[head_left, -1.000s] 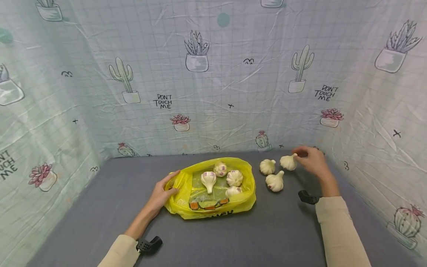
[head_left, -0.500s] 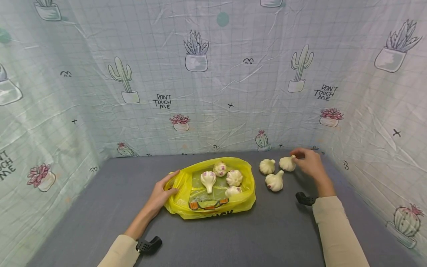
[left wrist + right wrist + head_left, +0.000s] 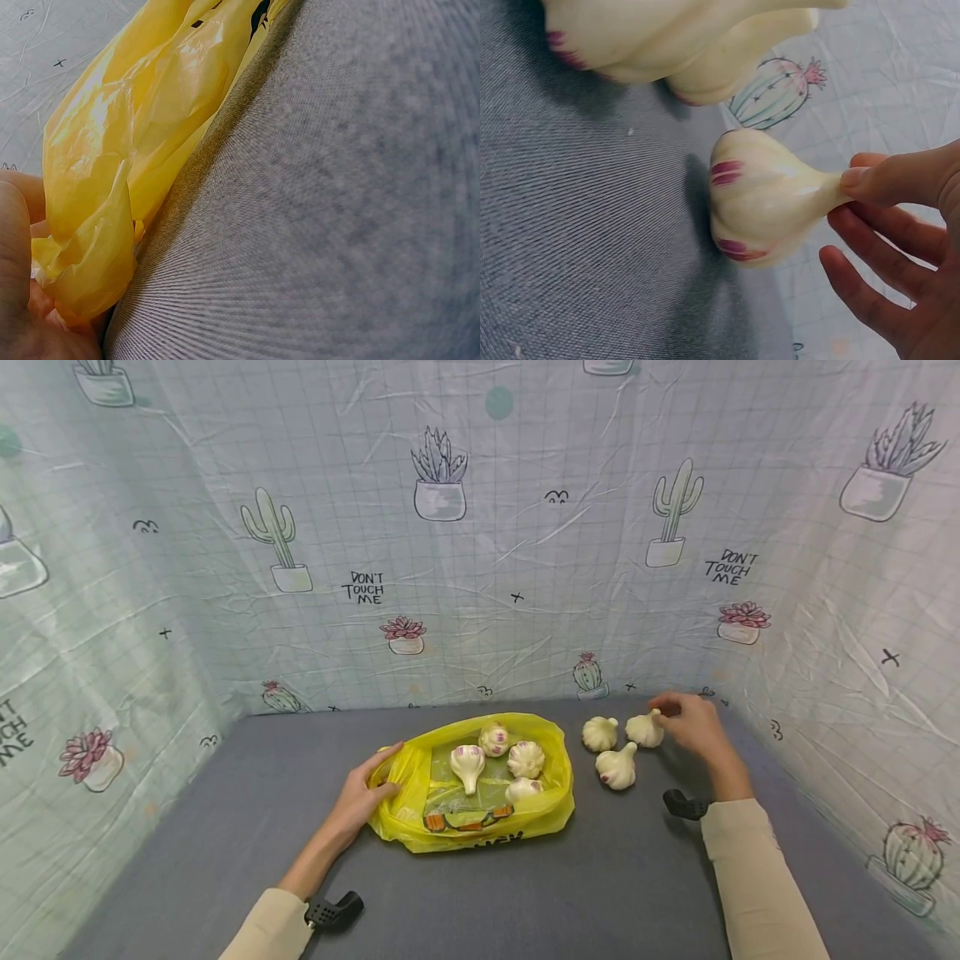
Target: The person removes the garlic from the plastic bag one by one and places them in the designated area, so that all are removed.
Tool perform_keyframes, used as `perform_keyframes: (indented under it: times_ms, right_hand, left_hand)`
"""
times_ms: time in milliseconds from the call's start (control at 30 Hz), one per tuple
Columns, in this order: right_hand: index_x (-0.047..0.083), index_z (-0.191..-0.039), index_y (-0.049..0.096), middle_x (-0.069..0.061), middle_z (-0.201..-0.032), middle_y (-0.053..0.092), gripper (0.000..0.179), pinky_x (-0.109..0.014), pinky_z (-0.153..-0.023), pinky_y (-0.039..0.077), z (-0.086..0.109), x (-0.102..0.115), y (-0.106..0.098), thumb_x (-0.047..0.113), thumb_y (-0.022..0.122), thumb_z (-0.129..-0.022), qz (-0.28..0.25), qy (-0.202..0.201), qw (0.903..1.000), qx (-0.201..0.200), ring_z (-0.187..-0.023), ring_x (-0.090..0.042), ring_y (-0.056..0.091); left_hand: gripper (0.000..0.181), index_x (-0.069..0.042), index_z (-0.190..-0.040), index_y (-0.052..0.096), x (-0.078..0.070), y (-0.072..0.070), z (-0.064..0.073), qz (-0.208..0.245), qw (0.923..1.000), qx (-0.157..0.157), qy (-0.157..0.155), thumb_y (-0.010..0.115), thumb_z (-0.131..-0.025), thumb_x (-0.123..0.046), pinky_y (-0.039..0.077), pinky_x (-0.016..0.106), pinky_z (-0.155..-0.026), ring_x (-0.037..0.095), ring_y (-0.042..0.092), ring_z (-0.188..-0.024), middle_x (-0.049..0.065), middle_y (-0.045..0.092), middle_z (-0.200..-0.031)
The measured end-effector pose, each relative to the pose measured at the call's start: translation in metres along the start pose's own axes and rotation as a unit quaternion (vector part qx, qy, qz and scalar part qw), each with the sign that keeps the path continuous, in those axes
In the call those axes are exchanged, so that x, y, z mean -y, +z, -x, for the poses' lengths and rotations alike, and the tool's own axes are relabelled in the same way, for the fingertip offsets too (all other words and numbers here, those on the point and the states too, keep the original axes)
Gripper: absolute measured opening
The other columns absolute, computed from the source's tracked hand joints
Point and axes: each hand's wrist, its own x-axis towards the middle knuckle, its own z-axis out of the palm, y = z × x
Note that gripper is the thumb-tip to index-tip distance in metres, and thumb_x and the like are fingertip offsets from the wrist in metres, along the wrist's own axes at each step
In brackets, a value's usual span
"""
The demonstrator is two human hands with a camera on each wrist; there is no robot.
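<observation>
My right hand (image 3: 693,724) pinches the stem of a garlic bulb (image 3: 757,199) between thumb and fingertips, at the right of the table's far side. The bulb's base is at the grey cloth. Close beside it lie two more bulbs, a rounded garlic bulb (image 3: 600,734) and a long-stemmed garlic bulb (image 3: 617,767). At centre, a yellow plastic bag (image 3: 555,814) lies with its mouth spread, several garlic bulbs with purple marks inside, such as one garlic bulb (image 3: 468,764). My left hand (image 3: 360,793) grips the bag's left edge; some of its fingers are hidden behind the plastic (image 3: 90,172).
A grey cloth (image 3: 480,902) covers the table. Around its back and sides hangs a pale curtain (image 3: 510,527) printed with potted cacti. Each wrist wears a black camera, one of them the left camera (image 3: 335,910).
My right hand and the pinched garlic bulb have shifted slightly left, towards the other two loose bulbs. The left hand and the bag stay in place.
</observation>
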Motion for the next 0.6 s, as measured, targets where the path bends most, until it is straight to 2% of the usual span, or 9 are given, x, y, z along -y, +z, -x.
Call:
perform_keyframes:
  times_ms: [600]
  right_hand:
    - [0.0, -0.132, 0.066, -0.028, -0.129, 0.068, 0.034, -0.06, -0.092, 0.052, -0.0007, -0.004, 0.0044, 0.016, 0.061, -0.102, -0.002, -0.008, 1.0, 0.0, -0.116, -0.047, 0.065]
  left_hand:
    - [0.068, -0.022, -0.158, 0.046, 0.0001, 0.0003, -0.0004, -0.008, 1.0, -0.003, -0.003, 0.062, -0.095, -0.002, 0.03, 0.058, -0.121, 0.035, 0.027, -0.157, 0.01, 0.035, -0.168]
